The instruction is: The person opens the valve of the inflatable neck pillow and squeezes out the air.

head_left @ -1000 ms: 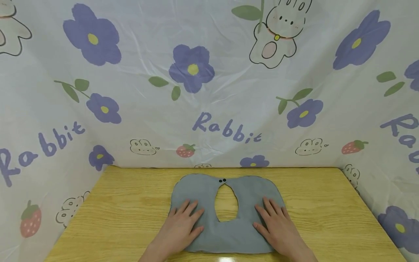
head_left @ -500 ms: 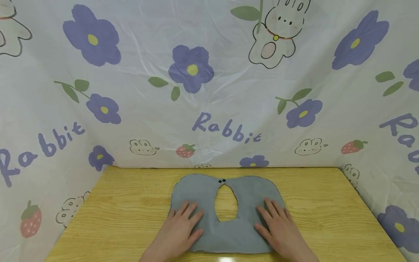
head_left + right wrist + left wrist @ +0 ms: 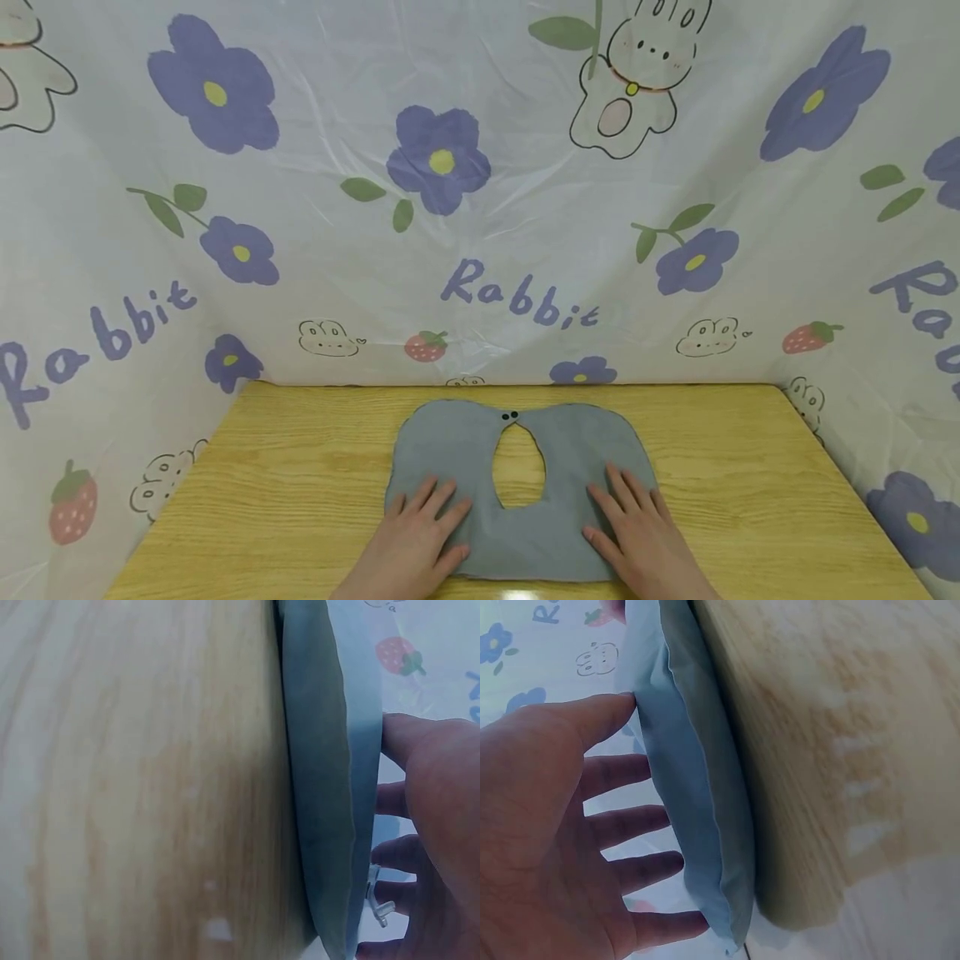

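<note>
A grey-blue padded cloth neck piece lies flat on the table, with an oval opening in its middle and two dark snaps at the far side. My left hand rests on its left part, fingers spread and fairly straight. On the right part rests my right hand, palm down, fingers also spread. From the left wrist, the fingertips touch the padded side, whose seamed edge shows. The right wrist view shows the cloth's thick edge above the wood, with the fingers on its upper face.
The wooden table extends to both sides of the cloth. A white curtain printed with purple flowers, rabbits and strawberries hangs behind and along the sides. A small clear shiny piece shows near the right fingers in the right wrist view.
Both hands have slid slightly toward the near edge of the cloth, the left a little more. The cloth stays in nearly the same place.
</note>
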A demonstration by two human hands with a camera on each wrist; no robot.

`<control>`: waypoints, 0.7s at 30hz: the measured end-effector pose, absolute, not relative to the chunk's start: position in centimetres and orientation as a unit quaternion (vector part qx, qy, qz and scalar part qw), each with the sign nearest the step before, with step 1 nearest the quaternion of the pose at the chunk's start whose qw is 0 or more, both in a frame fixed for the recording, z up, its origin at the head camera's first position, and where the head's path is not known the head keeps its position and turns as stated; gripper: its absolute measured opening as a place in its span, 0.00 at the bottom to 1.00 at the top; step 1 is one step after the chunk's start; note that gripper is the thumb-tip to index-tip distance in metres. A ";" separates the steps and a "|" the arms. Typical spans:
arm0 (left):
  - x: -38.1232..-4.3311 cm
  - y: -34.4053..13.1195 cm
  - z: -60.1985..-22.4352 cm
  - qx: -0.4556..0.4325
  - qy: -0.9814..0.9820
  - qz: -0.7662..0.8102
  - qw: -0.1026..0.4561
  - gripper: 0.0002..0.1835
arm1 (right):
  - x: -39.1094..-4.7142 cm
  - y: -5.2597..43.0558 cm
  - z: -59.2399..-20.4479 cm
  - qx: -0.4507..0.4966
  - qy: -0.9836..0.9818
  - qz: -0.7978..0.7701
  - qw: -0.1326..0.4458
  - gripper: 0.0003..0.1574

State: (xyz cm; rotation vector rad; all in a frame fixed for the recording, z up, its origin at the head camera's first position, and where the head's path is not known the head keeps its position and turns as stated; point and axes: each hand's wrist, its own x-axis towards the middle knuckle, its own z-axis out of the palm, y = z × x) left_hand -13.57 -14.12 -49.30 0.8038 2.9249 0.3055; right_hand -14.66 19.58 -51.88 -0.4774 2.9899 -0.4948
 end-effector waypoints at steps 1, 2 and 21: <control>-13.5 -14.2 -49.4 0.264 0.958 0.101 0.046 0.29 | -14.7 19.6 -52.0 -0.155 0.974 -0.161 0.036 0.37; -13.5 -14.2 -49.5 0.264 0.958 0.102 0.045 0.29 | -14.6 19.6 -52.0 -0.156 0.974 -0.161 0.036 0.37; -13.4 -14.3 -50.4 0.264 0.957 0.111 0.051 0.29 | -14.6 19.7 -52.5 -0.152 0.974 -0.163 0.032 0.38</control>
